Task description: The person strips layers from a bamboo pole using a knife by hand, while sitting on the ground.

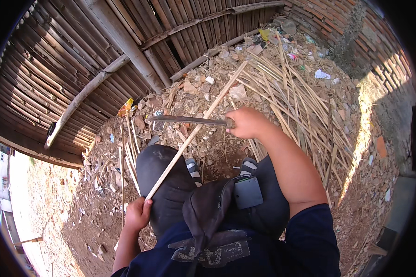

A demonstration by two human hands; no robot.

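My left hand (137,213) is closed round the lower end of a long pale bamboo strip (185,146), beside my left knee. The strip slants up and away to the right, over the littered ground. In my right hand (246,123) is the handle of a machete (189,119), its dark blade pointing left. The blade crosses the strip at about its middle; whether it cuts into it or only rests against it I cannot tell. Most of the handle is hidden by my fingers.
Many split bamboo strips (305,115) lie piled at the far right, and a few more (130,152) stand by my left knee. A bamboo wall (46,78) rises at the left and back, a brick wall (328,23) at the right. Stones and litter cover the dirt.
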